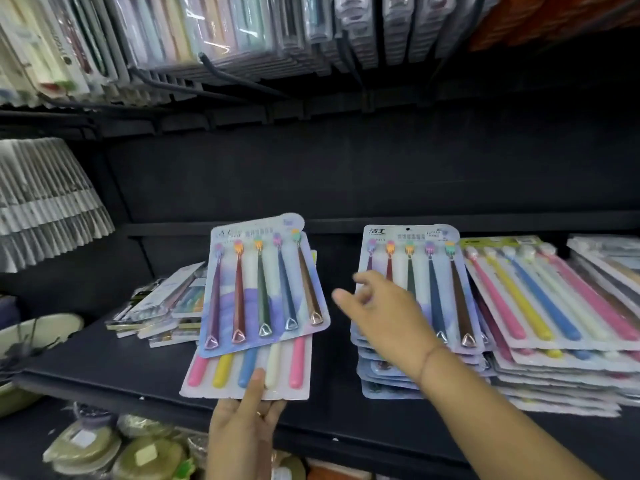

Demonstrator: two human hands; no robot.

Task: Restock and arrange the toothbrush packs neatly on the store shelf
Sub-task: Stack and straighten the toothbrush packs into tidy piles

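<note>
Though half hidden, pastel pack [225,372] in left hand [242,424].

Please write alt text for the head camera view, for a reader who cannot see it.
A person's left hand holds two toothbrush packs above a dark shelf, and the open right hand stretches toward them. Stacks of similar packs lie on the shelf at the right.

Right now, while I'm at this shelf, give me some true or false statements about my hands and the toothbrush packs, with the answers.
1. The left hand holds a dark-handled pack on top of a pastel pack. True.
2. The right hand grips a pack. False: its fingers are spread, holding nothing.
3. The pastel stack lies right of the dark-handled stack. True.
4. The dark-handled pack touches the dark-handled stack. False: bare shelf separates them.
</note>
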